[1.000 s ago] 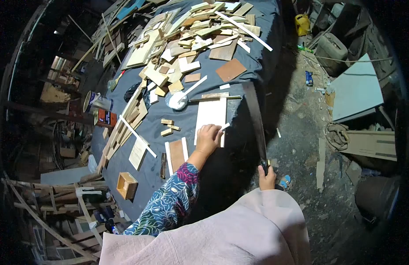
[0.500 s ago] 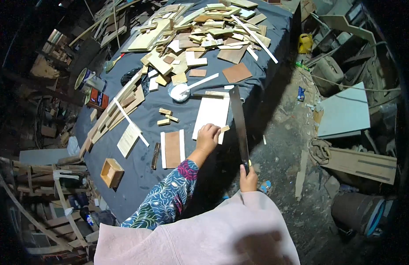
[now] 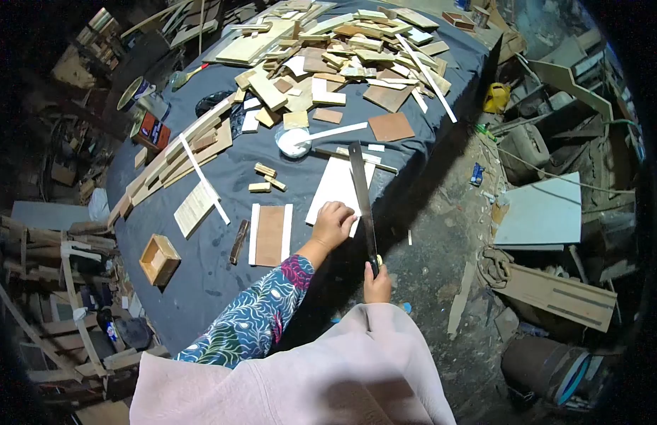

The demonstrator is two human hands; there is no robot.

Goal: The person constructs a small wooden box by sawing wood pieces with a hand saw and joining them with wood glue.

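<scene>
Right grip (image 3: 377, 285) clenched round its handle (image 3: 376, 265), the saw (image 3: 362, 195) points forward, its long axis angled slightly left.

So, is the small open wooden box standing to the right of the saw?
No, the small open wooden box stands far left of the saw.

Handsaw (image 3: 362, 195) in right hand (image 3: 377, 285) beside white board (image 3: 333, 187).

The bench (image 3: 233, 185) is draped in dark cloth (image 3: 204, 308); offcuts (image 3: 350, 53) are heaped at twelve o'clock, a box (image 3: 160, 261) set at eight.
</scene>
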